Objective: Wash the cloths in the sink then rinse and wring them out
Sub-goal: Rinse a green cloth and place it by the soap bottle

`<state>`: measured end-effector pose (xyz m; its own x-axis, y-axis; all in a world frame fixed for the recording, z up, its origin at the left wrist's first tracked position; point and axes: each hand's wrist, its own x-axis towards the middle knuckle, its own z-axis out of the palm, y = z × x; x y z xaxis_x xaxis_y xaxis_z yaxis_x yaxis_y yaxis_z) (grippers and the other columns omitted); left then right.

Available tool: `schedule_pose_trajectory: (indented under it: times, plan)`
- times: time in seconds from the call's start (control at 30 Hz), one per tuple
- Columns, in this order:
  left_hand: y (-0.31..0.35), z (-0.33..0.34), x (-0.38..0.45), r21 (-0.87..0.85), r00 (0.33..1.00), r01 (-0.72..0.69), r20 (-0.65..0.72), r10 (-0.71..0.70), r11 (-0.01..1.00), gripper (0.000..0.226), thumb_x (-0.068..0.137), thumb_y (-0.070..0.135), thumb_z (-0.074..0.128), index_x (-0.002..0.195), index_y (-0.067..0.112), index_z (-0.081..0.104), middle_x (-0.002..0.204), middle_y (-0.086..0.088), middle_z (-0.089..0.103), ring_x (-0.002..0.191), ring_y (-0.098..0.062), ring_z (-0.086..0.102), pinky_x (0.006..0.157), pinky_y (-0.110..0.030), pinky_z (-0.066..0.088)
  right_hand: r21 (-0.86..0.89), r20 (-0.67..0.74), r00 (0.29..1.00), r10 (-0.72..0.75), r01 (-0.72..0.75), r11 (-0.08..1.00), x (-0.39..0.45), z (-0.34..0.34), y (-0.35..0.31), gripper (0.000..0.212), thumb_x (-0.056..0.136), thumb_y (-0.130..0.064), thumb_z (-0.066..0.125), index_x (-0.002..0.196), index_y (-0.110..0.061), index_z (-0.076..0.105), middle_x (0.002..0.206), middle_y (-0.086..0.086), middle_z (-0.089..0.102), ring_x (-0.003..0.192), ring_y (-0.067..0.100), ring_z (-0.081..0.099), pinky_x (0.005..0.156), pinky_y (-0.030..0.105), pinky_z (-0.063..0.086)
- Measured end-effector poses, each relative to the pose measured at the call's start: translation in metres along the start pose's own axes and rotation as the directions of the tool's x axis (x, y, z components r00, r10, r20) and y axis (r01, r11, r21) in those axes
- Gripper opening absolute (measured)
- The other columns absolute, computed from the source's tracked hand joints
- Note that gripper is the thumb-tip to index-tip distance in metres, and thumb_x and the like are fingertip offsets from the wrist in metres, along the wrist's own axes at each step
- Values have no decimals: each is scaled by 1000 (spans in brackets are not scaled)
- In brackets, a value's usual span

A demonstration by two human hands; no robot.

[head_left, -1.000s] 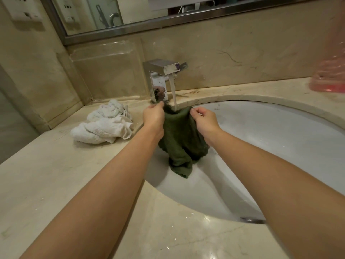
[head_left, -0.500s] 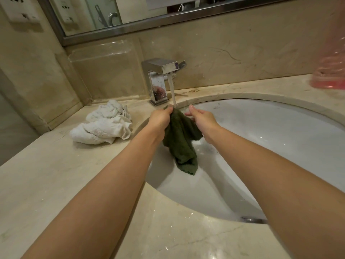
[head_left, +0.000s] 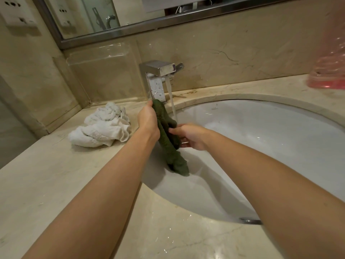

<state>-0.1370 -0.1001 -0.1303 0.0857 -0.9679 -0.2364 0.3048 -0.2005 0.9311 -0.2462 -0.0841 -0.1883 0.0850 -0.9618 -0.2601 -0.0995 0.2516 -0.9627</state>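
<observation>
Head view shows us working at the sink (head_left: 280,146), with the dark green cloth (head_left: 169,139) hanging between our two hands over the near-left part of the basin. Our left hand (head_left: 148,118) grips the top end of the cloth, fingers curled round it, just in front of the foot of the faucet (head_left: 158,79). Our right hand (head_left: 188,135) sits lower and to the side, just beside the stream of water (head_left: 172,101); its thumb and fingers pinch the cloth's middle fold. From our left hand the cloth drops down in a long, bunched strip, and its tail end touches the sloping white wall of the sink below our right hand.

The green cloth looks thick and nubbly like terry, gathered into lengthwise folds, dark all over; we cannot tell from its colour how wet it is. A second, white cloth (head_left: 101,128) lies crumpled in a heap on the beige stone counter (head_left: 46,184), left of the faucet and well apart from our hands.

Water runs from the square chrome faucet and falls just behind the green cloth. A small grey mark is printed on the sink's inner wall right of the stream, too small for us to read.
</observation>
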Motion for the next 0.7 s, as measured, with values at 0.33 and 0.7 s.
schedule_pose_trajectory:
  times: [0.33, 0.7]
  plan:
    - [1, -1, 4, 3, 1000, -19, -2, 19, 1000, 39, 97, 39, 47, 117, 10, 62, 113, -15, 66, 101, -30, 64, 96, -45, 51, 151, -159, 974, -164, 188, 970, -2, 0, -4, 20, 99, -27, 52, 115, -16, 57, 103, 0, 65, 98, 16, 61, 79, 30, 51]
    - [-10, 1, -5, 484, 993, -101, 108, 55, 870, 49, 86, 11, 69, 131, 11, 50, 107, -8, 63, 92, -20, 60, 66, -26, 48, -35, -473, 854, -214, 225, 974, 15, 8, 11, 32, 101, -27, 48, 130, -15, 55, 122, 8, 61, 118, 26, 55, 99, 39, 44]
